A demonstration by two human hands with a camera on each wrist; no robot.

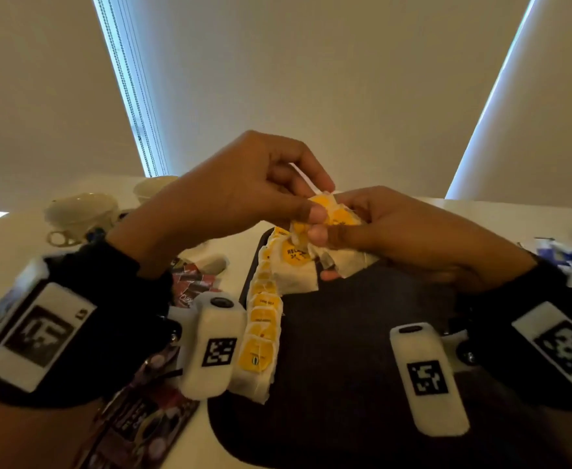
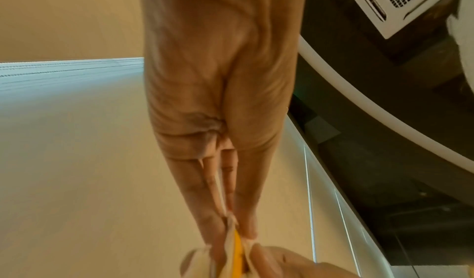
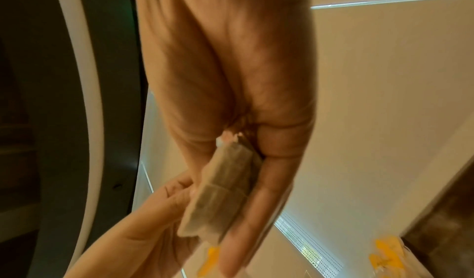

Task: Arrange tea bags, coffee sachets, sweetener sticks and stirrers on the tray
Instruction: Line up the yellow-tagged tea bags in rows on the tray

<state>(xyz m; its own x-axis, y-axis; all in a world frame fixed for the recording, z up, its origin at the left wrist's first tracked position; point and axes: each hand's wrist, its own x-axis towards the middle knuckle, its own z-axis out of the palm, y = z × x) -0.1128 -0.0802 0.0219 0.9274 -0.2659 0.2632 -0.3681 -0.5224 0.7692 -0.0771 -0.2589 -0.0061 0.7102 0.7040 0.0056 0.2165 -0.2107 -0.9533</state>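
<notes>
Bags: we pinch the tea-bag bunch (image 1: 325, 228) between left hand (image 1: 244, 198) and right hand (image 1: 406, 231) (both gripping).
Row: the laid tea bags (image 1: 261, 333) run lengthwise below, nearer our left hand.

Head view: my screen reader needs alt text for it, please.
Both hands, left hand and right hand, pinch a clump of yellow-tagged tea bags above a dark tray. A row of tea bags lines the tray's left edge; cups stand behind.

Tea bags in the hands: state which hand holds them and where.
Both. The right hand grips a small stack of tea bags by its side; the left hand pinches the yellow tags on top.
</notes>
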